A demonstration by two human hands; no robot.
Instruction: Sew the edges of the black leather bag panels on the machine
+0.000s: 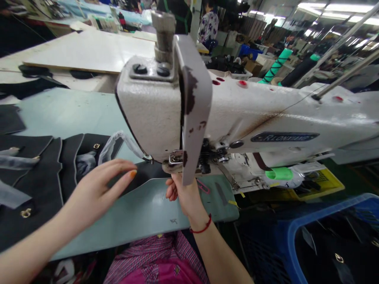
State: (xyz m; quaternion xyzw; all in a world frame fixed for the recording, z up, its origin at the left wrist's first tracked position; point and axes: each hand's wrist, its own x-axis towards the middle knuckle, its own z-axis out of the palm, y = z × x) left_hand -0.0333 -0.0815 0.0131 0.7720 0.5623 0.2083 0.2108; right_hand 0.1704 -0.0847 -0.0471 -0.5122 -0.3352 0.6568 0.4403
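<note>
1. Black bag piece (139,173) sits on the pale green table (148,213), partly under the white sewing machine (260,114).
2. The left hand (94,189) is open and loose, with its fingers spread. Its orange fingernail is right by the black piece.
3. The right hand (180,193) is up by the metal foot (176,159) of the machine, with its fingers bent. You cannot tell if it is holding anything. A red string (201,225) goes around its wrist.
4. More black bag pieces (35,189) lie on the left, with gold buckles (26,213) on them. A clear plastic strip (118,144) lies near them.
5. A blue crate (296,232) on the near right holds black bags. A yellow tray (325,185) is past it.
6. Far off, a co-worker (209,27) stands by the tables.
</note>
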